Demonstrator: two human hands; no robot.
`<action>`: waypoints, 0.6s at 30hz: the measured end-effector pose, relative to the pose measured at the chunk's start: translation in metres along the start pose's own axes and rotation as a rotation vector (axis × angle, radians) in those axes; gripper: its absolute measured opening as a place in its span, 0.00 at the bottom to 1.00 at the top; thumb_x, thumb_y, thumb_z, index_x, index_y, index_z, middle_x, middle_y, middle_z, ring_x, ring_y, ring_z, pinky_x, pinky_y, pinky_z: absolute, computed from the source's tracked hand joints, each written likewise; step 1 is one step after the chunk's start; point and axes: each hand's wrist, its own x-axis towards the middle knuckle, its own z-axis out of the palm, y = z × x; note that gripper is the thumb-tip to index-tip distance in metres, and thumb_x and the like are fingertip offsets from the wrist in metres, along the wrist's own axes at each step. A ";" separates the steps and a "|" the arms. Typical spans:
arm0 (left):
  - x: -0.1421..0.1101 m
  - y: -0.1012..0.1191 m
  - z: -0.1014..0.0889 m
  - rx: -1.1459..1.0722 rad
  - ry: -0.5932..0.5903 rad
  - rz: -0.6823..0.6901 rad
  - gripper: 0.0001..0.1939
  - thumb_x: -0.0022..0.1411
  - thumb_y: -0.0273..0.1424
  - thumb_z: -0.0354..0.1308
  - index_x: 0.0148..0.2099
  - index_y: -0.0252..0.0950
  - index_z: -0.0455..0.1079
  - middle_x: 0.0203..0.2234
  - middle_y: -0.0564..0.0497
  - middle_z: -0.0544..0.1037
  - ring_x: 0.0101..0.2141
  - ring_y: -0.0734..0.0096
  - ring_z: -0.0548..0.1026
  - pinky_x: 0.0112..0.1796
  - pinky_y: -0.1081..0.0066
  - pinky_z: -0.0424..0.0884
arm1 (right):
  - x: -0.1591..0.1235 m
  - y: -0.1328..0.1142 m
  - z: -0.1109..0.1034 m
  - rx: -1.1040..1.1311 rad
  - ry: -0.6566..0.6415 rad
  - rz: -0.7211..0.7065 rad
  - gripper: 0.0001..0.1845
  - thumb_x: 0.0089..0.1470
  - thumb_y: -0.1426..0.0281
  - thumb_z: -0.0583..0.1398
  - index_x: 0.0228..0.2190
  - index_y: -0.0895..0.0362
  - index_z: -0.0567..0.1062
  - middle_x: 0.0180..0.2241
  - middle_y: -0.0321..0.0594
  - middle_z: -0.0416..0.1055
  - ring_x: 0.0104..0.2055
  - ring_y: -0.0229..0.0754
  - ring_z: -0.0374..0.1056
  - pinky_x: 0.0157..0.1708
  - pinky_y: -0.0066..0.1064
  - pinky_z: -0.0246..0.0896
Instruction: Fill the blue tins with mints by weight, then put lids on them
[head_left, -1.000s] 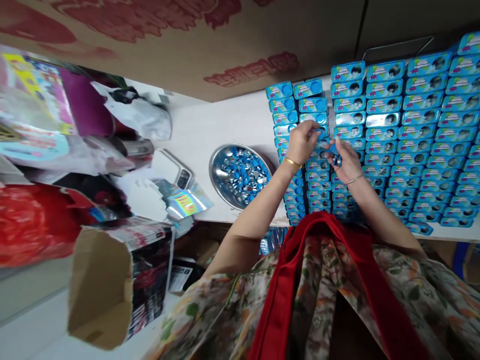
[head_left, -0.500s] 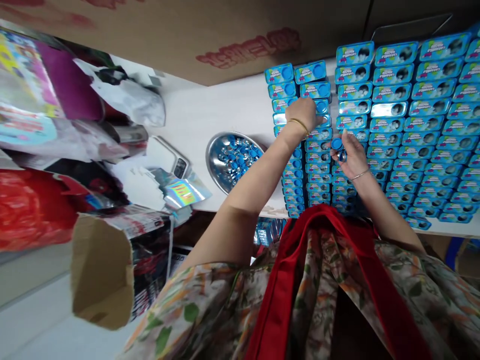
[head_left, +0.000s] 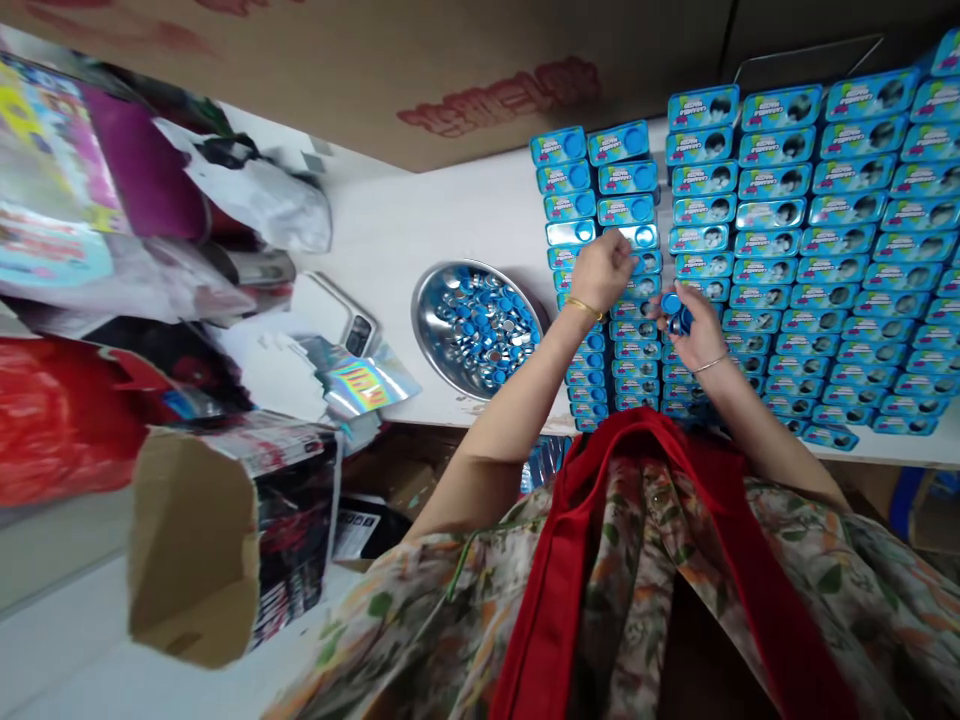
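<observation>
My left hand [head_left: 602, 270] is over the second row of small blue tins [head_left: 628, 210]. Its fingers are pinched together just above a tin; whatever is between them is hidden. Several round blue caps with silvery edges [head_left: 673, 304] rest in the curled fingers of my right hand [head_left: 697, 328], which hovers beside the same row. The tins in the two leftmost rows show blue round spots on top. Farther right, tins [head_left: 780, 147] show dark or greyish round spots instead. A metal bowl [head_left: 424, 335] of loose blue and silver caps stands left of my left forearm.
A large cardboard box [head_left: 480, 60] with red print borders the far side of the white table [head_left: 375, 215]. On the left lie a white scale [head_left: 330, 310], a shiny packet [head_left: 367, 385] and plastic bags [head_left: 262, 200]. An open carton [head_left: 195, 550] stands below.
My left hand has drawn back toward me along the second row, uncovering the tins it hid. My right hand, still with the caps, has also come slightly nearer.
</observation>
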 end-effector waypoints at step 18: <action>-0.006 0.027 0.007 0.278 -0.180 0.089 0.06 0.67 0.34 0.61 0.42 0.37 0.73 0.35 0.46 0.77 0.40 0.59 0.75 0.41 0.64 0.69 | -0.002 0.005 -0.008 -0.044 -0.008 -0.052 0.34 0.45 0.37 0.67 0.39 0.51 0.70 0.27 0.33 0.73 0.25 0.39 0.71 0.17 0.27 0.57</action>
